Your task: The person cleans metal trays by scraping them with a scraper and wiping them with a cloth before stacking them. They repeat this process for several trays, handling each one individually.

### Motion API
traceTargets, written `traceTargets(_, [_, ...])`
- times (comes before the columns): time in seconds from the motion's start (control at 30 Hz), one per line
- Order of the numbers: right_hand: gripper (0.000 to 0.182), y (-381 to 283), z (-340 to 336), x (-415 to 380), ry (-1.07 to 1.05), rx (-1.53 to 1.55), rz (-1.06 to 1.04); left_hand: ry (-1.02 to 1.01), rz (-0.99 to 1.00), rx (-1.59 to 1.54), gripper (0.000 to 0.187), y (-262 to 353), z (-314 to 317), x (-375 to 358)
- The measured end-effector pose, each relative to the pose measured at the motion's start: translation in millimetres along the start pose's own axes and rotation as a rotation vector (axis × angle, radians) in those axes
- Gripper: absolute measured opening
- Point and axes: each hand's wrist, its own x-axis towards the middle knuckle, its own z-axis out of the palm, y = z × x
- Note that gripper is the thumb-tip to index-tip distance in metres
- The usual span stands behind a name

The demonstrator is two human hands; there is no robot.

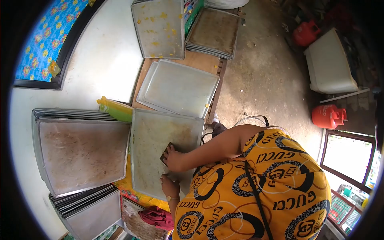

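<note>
Scraper point(165, 153), one small dark blade, lies clenched under the right hand point(175, 159), edge pointing away up the one tray's point(152, 140) long axis. Left hand point(169, 185) grips that tray's near rim.

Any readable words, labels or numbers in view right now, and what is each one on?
"GUCCI": printed many times, at varying angles, on the yellow-and-black patterned shirt.
Red gas cylinders: no marking legible.
Colourful packaging at the top: too small and blurred to read.
Metal baking trays: no text.
</note>
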Motion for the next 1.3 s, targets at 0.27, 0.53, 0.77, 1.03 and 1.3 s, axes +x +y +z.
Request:
traceTargets(0.27, [0.056,0,11,2,-0.043,-0.004,0.004,0.064,0.042,-0.001,0.056,4,-2,-2])
traceTargets(0.53, [0.061,31,-18,56,0.143,-0.177,0.017,0.048,0.002,-0.025,0.059,1,1,-2])
traceTargets(0.77, [0.062,-19,15,21,-0.064,0.084,-0.01,0.053,-0.016,-0.073,0.06,8,-1,-11])
traceTargets(1.03, [0.059,19,-11,64,0.048,-0.117,0.009,0.024,-0.02,-0.039,0.06,6,-1,-5])
traceTargets(1.3, [0.07,1,26,79,-0.215,0.246,0.166,-0.011,-0.03,-0.032,0.062,6,-3,-2])
